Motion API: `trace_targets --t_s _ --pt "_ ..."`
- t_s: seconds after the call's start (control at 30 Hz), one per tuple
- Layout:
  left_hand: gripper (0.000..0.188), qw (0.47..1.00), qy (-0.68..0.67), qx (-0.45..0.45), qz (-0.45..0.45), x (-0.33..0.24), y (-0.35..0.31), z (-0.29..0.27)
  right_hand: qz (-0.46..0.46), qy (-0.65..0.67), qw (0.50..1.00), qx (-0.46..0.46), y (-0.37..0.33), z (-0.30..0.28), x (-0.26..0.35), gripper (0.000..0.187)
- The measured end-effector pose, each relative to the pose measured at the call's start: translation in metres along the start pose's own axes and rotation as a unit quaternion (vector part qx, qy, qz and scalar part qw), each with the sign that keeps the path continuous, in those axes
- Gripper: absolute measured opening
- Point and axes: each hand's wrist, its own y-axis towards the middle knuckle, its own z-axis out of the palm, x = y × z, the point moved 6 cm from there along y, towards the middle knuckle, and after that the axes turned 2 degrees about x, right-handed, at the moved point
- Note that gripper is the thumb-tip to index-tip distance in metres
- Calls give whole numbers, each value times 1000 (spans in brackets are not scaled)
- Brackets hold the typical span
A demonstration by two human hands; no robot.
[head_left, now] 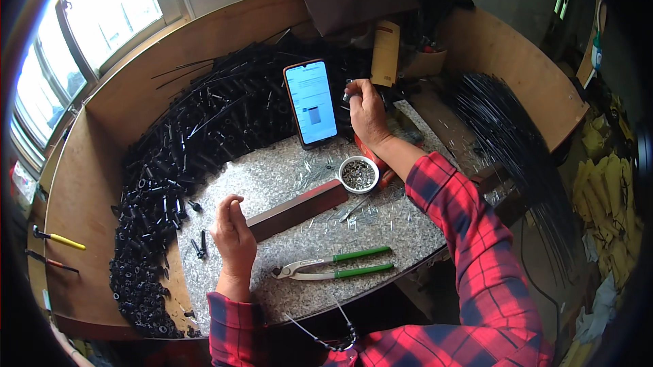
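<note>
My left hand (233, 236) is raised over the near left of the speckled board (272, 292), beside the end of a long brown metal bar (299, 210). Its fingers are drawn together, and whatever they may hold is hidden. Farther off, my right hand (369, 115) is closed at the fingertips around a small dark piece (348, 91), just right of an upright phone (313, 103) with a lit screen. A white round tub (359, 175) of tiny metal bits stands below that hand. Green-handled pliers (333, 263) lie near the board's front edge.
Black tubular parts (204, 115) are heaped along the left and back, inside a curved wooden wall (102, 231). A bundle of long black rods (503, 129) hangs over the right side. Two black pieces (198, 244) lie left of my left hand. Small clear slivers are scattered about.
</note>
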Motion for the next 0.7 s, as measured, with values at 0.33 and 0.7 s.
trace_targets --t_s 0.33,0.7 --pt "14 1000 -22 -3 -15 5 0 1 19 -27 999 12 -1 1 1 12" --pt "15 1000 -8 -3 8 1 0 0 47 15 999 17 14 -4 15 16"
